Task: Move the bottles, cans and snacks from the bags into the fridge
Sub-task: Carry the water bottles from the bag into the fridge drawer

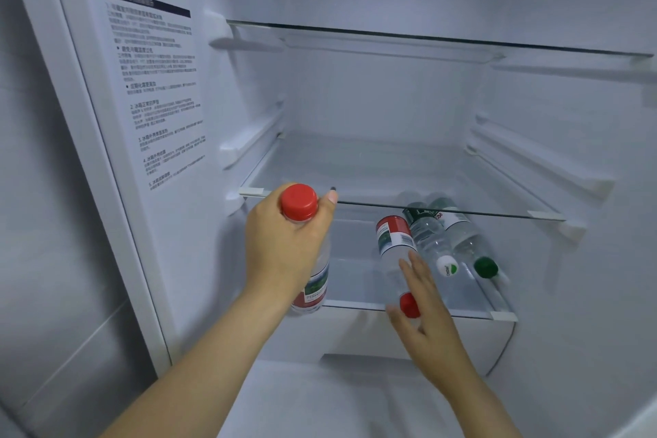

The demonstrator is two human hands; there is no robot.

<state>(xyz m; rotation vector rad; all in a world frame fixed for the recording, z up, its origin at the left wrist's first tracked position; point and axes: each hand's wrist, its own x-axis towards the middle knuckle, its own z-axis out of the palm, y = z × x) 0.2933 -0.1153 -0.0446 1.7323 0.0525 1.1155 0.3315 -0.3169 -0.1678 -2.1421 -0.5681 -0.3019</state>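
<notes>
In the fridge (391,99), on the lower shelf (359,281), three bottles lie side by side. The right hand (426,309), fingers straight, touches the red-capped lying bottle (393,235). The left hand (288,242) grips an upright bottle (314,286) at the shelf's front-left edge.

Fridge interior (373,99), door open. My left hand (288,242) grips an upright red-capped bottle (313,286) by the neck, at the left front of the lowest glass shelf (355,281). Right hand (426,309), fingers straight, lies over the cap end of a second red-capped bottle (393,242) on its side; contact unclear, motion blur. Beside it lie a white-capped bottle (426,235) and a green-capped bottle (462,235). Printed notice (156,89) on the left wall.
</notes>
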